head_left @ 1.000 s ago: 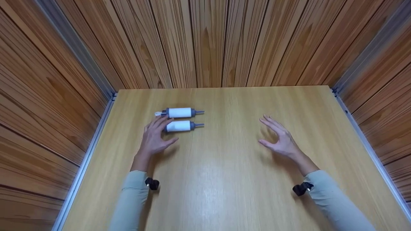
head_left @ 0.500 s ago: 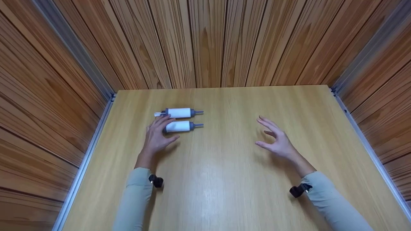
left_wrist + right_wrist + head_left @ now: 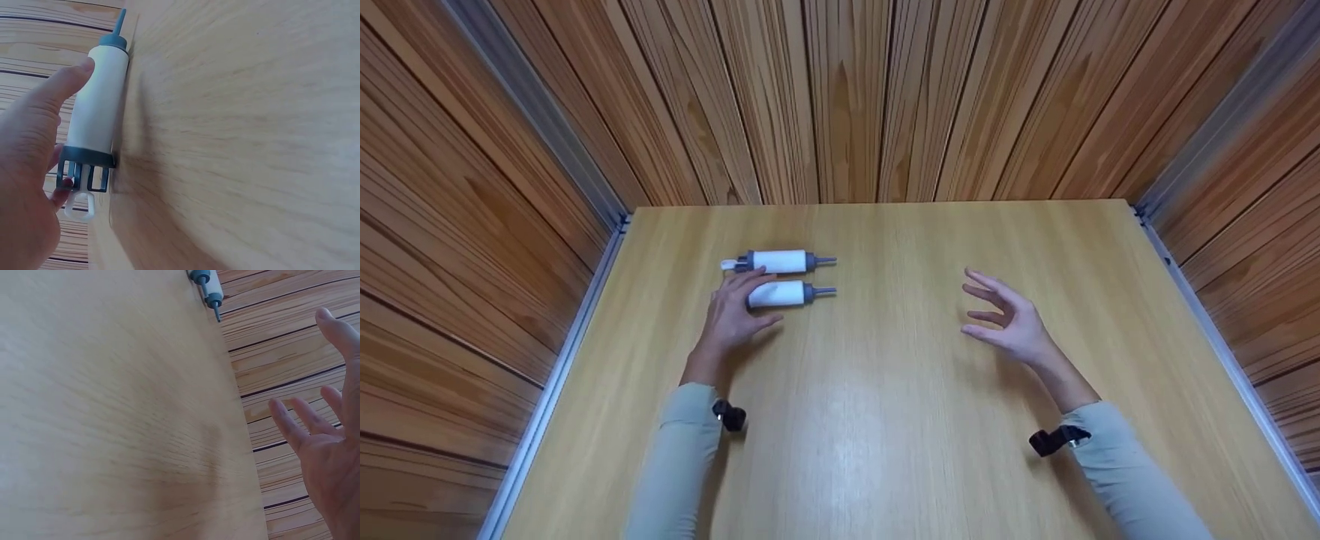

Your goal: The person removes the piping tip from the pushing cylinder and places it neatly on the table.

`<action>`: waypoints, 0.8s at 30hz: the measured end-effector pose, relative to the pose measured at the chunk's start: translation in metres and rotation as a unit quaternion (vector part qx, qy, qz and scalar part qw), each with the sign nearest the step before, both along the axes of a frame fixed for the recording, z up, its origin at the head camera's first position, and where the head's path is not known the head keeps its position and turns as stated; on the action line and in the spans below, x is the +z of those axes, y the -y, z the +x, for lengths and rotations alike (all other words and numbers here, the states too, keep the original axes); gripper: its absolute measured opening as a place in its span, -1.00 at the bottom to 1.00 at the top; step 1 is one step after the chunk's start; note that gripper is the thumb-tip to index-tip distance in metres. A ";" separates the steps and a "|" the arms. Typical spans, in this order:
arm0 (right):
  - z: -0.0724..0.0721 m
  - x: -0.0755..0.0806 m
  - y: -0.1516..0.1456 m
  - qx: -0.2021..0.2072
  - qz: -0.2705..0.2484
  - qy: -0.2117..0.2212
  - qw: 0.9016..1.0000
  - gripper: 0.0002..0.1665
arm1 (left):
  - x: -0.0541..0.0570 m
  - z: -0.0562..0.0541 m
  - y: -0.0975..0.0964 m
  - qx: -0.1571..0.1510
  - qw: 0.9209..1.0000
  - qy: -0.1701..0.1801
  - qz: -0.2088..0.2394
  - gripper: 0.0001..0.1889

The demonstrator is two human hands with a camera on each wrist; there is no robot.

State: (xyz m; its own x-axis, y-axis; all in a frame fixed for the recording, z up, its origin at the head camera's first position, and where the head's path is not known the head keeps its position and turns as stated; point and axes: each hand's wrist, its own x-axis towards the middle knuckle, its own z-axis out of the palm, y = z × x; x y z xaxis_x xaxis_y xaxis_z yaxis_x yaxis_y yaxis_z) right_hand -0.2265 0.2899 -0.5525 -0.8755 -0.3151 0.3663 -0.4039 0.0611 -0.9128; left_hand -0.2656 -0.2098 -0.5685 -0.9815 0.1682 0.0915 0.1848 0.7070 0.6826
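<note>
Two syringe-like dispensers with white barrels, blue-grey end pieces and thin nozzles lie side by side on the table, nozzles to the right. My left hand (image 3: pixel 733 309) is over the rear end of the near syringe (image 3: pixel 780 293), thumb and fingers spread around it and partly hiding it. Its fingertips overlap the rear of the far syringe (image 3: pixel 781 261). In the left wrist view, the thumb (image 3: pixel 70 79) lies across the white barrel (image 3: pixel 95 112), with a white ring handle (image 3: pixel 80 207) below. My right hand (image 3: pixel 1011 319) hangs above the table at right, fingers apart, holding nothing.
The wooden table (image 3: pixel 870 420) is enclosed by plank-patterned walls (image 3: pixel 847 105) at the back and both sides. Metal rails (image 3: pixel 562 367) run along the side edges. A small black camera (image 3: pixel 729 415) sits on each wrist.
My left hand has shifted slightly right and forward over the near syringe. The right hand's fingers have moved slightly, and both syringes lie where they were.
</note>
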 end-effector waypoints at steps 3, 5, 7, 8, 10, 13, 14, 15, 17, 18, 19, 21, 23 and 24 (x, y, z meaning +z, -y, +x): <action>-0.002 -0.003 -0.001 0.011 -0.021 0.001 1.000 0.02 | 0.000 -0.002 -0.001 -0.001 1.000 0.016 0.008 -0.25; -0.003 -0.005 0.000 0.021 -0.034 0.000 0.999 0.01 | 0.000 -0.002 -0.002 0.001 1.000 0.026 0.015 -0.25; -0.005 -0.006 0.001 0.025 -0.041 0.004 0.999 0.00 | 0.001 -0.003 -0.002 0.003 0.999 0.031 0.018 -0.25; -0.005 -0.005 0.001 0.025 -0.044 0.008 0.999 -0.01 | 0.001 -0.004 -0.002 0.004 0.999 0.032 0.019 -0.25; -0.005 -0.004 0.002 0.016 -0.044 0.023 0.999 -0.02 | 0.001 -0.004 -0.003 0.002 0.999 0.030 0.017 -0.25; -0.004 -0.001 0.004 -0.001 -0.042 0.038 0.998 -0.04 | 0.001 -0.006 -0.003 -0.003 1.000 0.017 0.008 -0.26; -0.004 0.000 0.004 -0.005 -0.042 0.041 0.998 -0.05 | 0.000 -0.006 -0.004 -0.004 1.000 0.010 0.006 -0.27; -0.004 0.000 0.004 -0.007 -0.042 0.041 0.998 -0.05 | 0.000 -0.007 -0.004 -0.006 1.000 0.005 0.005 -0.29; -0.004 0.000 0.004 -0.005 -0.043 0.033 0.999 -0.07 | -0.002 -0.008 -0.004 -0.006 1.000 -0.001 0.006 -0.32; -0.004 0.000 0.004 -0.003 -0.044 0.030 0.999 -0.08 | -0.003 -0.008 -0.004 -0.006 1.000 -0.003 0.005 -0.34; -0.004 0.000 0.003 0.000 -0.044 0.028 0.999 -0.09 | -0.003 -0.009 -0.004 -0.005 1.000 0.000 0.004 -0.35; -0.005 -0.001 0.003 0.004 -0.049 0.022 0.999 -0.11 | -0.004 -0.009 -0.004 -0.002 1.000 0.009 0.001 -0.40; -0.006 -0.001 0.004 0.006 -0.053 0.019 0.998 -0.14 | -0.004 -0.010 -0.005 0.004 1.000 0.020 -0.007 -0.44; -0.007 -0.002 0.004 0.004 -0.054 0.017 0.998 -0.15 | -0.004 -0.011 -0.005 0.007 1.000 0.024 -0.013 -0.46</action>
State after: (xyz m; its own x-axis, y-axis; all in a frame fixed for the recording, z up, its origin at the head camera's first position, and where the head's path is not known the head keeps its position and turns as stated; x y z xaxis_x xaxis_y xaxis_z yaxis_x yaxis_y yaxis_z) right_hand -0.2330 0.2861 -0.5542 -0.8855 -0.2828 0.3687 -0.3724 -0.0427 -0.9271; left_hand -0.2766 -0.2049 -0.5723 -0.9868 0.1569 0.0398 0.1426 0.7265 0.6722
